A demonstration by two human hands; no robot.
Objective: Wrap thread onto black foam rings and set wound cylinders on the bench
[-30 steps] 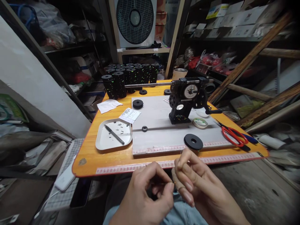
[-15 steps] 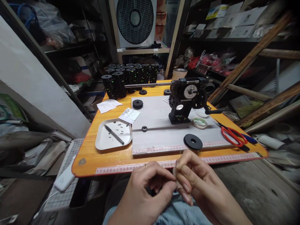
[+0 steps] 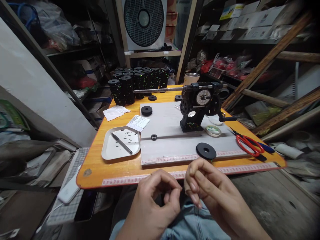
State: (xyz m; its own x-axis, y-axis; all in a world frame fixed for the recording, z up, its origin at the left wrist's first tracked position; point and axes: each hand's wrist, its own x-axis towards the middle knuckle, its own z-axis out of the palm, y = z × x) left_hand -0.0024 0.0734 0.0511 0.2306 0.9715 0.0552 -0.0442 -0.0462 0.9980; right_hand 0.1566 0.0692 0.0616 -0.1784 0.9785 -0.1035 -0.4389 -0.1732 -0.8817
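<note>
1. Nearest, the left hand [image 3: 158, 196] pinches thumb to forefinger; the right hand [image 3: 212, 186] curls its fingers, how tightly unclear. Anything held is too small to tell.
2. Just beyond the right hand, a black disc [image 3: 199, 151] lies on the grey board [image 3: 170, 146].
3. The wooden table [image 3: 92, 166] carries a tray [image 3: 109, 150] left, scissors [image 3: 255, 152] right.
4. Far: black spools [image 3: 128, 90], box fan [image 3: 144, 20], side shelves [image 3: 62, 53].

Anything held in the left hand [image 3: 158, 200] or right hand [image 3: 210, 188] is too small to tell. The top edge crops the fan [image 3: 143, 23]. 2 front spools [image 3: 127, 90] partly hide others.
</note>
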